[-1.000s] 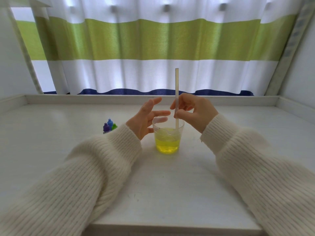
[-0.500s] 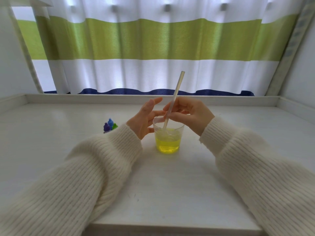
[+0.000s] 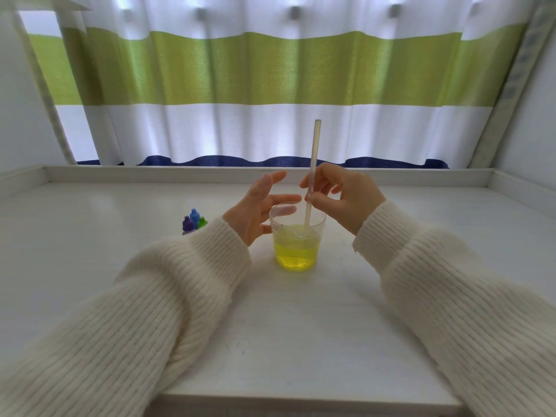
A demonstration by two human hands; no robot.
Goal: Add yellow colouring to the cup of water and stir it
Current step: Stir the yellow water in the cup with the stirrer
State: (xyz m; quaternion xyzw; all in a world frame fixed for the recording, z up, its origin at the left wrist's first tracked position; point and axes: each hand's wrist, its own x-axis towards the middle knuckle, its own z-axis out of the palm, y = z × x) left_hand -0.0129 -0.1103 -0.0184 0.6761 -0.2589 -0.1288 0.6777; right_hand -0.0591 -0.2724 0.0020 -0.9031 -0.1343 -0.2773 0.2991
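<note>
1. The small clear plastic cup of yellow-tinted water (image 3: 297, 236) stands upright on the white tabletop (image 3: 301, 326), between the two hands and a little nearer the person than the window sill.

2. It looks light and thin-walled, so I judge it would tip or skid easily if the stirrer pushed on its wall. The smooth sides would be slippery if wet. The safest hold is round the lower wall, below the rim, with gentle pressure, since such plastic flexes.

3. The long, pale, translucent straw (image 3: 312, 176) looks stiff enough to stir but very light. It is best pinched at mid-length, as here, so the lower end can sweep through the water.

4. The right hand (image 3: 343, 195) pinches the straw between thumb and fingertips just above the rim. The straw's lower end dips into the water on the cup's right side.

5. The left hand (image 3: 258, 209) grips nothing: its fingers are spread and nearly straight just beside the cup's left wall. Whether a fingertip touches the rim I cannot tell.

6. Against half a second ago, the straw has swung from a lean with its top to the right to nearly upright, and its lower end has moved rightward in the cup. The left hand and cup sit as before.

7. Small dropper bottles with purple, blue and green caps (image 3: 194, 221) stand behind the left sleeve.
</note>
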